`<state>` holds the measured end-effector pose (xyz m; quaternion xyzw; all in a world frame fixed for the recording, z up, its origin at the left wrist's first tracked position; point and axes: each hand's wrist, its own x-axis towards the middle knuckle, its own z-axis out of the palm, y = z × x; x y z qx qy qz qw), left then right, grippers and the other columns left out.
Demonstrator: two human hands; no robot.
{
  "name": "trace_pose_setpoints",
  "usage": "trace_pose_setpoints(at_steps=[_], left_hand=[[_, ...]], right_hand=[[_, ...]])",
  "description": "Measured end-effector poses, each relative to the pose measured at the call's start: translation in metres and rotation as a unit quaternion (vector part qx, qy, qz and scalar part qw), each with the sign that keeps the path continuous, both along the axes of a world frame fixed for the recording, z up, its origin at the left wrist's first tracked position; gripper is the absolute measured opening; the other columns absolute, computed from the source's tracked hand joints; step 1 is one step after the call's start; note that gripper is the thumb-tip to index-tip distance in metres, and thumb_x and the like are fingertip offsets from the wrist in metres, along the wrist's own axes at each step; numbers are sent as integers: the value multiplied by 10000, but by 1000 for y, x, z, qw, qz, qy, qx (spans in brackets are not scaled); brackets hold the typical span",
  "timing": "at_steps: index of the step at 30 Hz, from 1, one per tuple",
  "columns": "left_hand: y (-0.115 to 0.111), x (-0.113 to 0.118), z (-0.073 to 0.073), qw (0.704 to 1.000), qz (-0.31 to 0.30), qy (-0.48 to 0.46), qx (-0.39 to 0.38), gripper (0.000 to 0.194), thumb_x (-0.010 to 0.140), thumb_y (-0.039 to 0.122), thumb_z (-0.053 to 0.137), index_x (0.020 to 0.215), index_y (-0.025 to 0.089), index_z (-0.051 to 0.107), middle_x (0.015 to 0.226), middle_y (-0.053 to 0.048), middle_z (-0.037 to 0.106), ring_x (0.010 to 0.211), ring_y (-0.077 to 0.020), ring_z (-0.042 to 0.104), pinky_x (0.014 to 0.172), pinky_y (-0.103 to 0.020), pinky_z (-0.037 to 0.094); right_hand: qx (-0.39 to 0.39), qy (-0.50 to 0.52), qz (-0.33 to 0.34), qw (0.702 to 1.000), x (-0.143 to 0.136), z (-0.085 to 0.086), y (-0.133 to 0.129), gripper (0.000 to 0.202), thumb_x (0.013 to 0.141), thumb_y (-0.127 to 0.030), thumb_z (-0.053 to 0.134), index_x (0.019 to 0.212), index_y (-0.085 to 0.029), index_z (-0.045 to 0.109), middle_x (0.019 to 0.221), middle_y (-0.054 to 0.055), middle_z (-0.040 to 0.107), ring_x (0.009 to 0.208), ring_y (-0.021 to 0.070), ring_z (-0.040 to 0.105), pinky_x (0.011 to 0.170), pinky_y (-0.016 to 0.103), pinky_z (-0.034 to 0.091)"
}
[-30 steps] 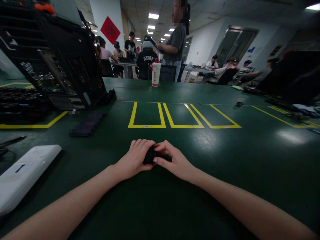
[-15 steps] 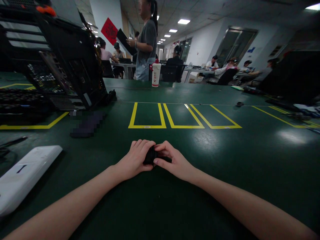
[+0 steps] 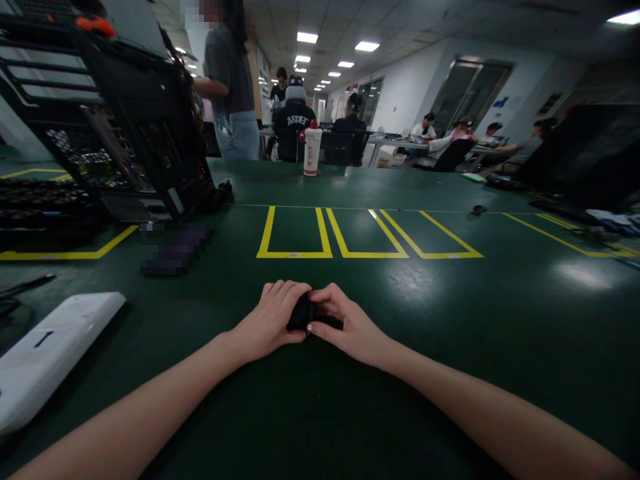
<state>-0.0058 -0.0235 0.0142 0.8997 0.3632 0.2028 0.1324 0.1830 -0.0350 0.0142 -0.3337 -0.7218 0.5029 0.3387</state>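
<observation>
A small black object [image 3: 299, 313], largely covered by fingers, sits between my hands just above or on the dark green table [image 3: 320, 413]; its kind cannot be made out. My left hand [image 3: 273, 312] wraps over its left side, the fingers laid across the top and the thumb below. From the right, my right hand [image 3: 350, 327] pinches its edge with thumb and forefinger, the other fingers curled behind. Beyond both hands, yellow tape [image 3: 295, 255] marks out outlined areas on the tabletop.
An open black computer case [image 3: 145, 140] stands at the left, with a pixelated dark purple item [image 3: 175, 252] before it. A white power-bank-like box [image 3: 60, 353] lies nearer me. Farther off are a white cup [image 3: 312, 152], a small black ring [image 3: 479, 209] and a black monitor [image 3: 580, 147].
Both hands keep almost the same hold on the black object. In the background, a standing person has moved to the left, uncovering seated people behind.
</observation>
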Motion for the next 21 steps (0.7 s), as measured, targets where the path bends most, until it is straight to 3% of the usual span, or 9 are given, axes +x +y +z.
trace_pose_setpoints(at_steps=[5, 10, 15, 21], left_hand=[[0, 0, 1, 1000, -3, -8, 4, 505, 744, 230, 613, 1168, 191, 341, 1091, -74, 494, 960, -234, 473, 807, -364, 359], [0, 0, -1, 1000, 3, -12, 11, 511, 723, 226, 621, 1156, 193, 353, 1080, -77, 506, 955, -244, 479, 799, -375, 359], [0, 1, -1, 1000, 5, -10, 9, 531, 704, 183, 629, 1153, 194, 348, 1080, -72, 498, 964, -242, 472, 811, -375, 353], [0, 0, 0, 1000, 3, -12, 5, 490, 738, 237, 611, 1152, 196, 352, 1072, -70, 505, 957, -239, 479, 800, -366, 358]], right_hand=[[-10, 1, -30, 999, -3, -3, 1, 165, 803, -211, 547, 952, -214, 476, 964, 5, 522, 910, 148, 577, 800, 342, 516], [-37, -11, -43, 998, -2, -4, 2, 276, 791, -219, 564, 1039, -212, 444, 1023, 32, 537, 970, 168, 559, 864, 382, 486], [3, 1, -8, 1000, 1, -4, 2, 305, 754, -155, 605, 1010, -219, 453, 1029, 10, 510, 1017, 159, 540, 929, 372, 448], [-16, 12, -20, 1000, -1, -4, 2, 183, 798, -208, 558, 956, -215, 465, 977, 5, 518, 944, 150, 570, 848, 353, 497]])
